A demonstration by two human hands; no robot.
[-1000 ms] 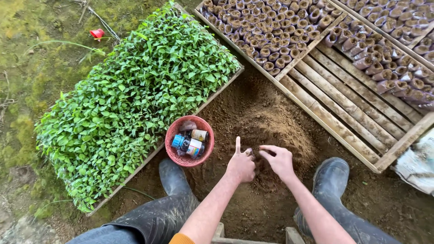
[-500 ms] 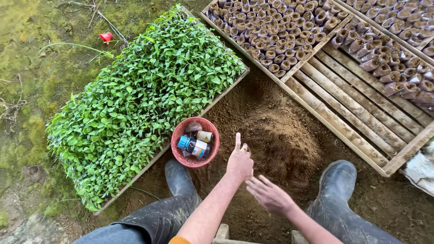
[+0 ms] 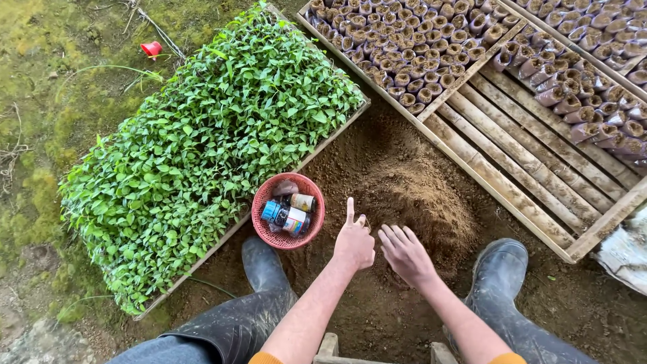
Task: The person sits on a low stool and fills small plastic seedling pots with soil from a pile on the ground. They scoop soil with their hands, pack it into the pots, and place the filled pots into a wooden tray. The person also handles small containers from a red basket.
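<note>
My left hand (image 3: pixel 354 244) rests on the brown soil in front of me, fingers curled and the index finger pointing up. It seems to grip a small seedling bag, mostly hidden by the fingers. My right hand (image 3: pixel 404 253) lies just to its right, palm down with fingers spread, at the near edge of a loose soil heap (image 3: pixel 421 195). It holds nothing. Close to the left of my left hand sits a round red basket (image 3: pixel 259 226) with a few small bottles in it.
A wooden tray of dense green seedlings (image 3: pixel 202 148) fills the left. A wooden rack (image 3: pixel 526 158) at upper right holds several rows of soil-filled bags (image 3: pixel 411 47) and bare bamboo slats. My rubber boots (image 3: pixel 259 266) (image 3: pixel 502 266) flank the hands. A white sack (image 3: pixel 623 249) lies far right.
My right hand drew back from the heap toward me, then came forward again and now lies spread on the soil. The left hand stayed in place, index finger still raised.
</note>
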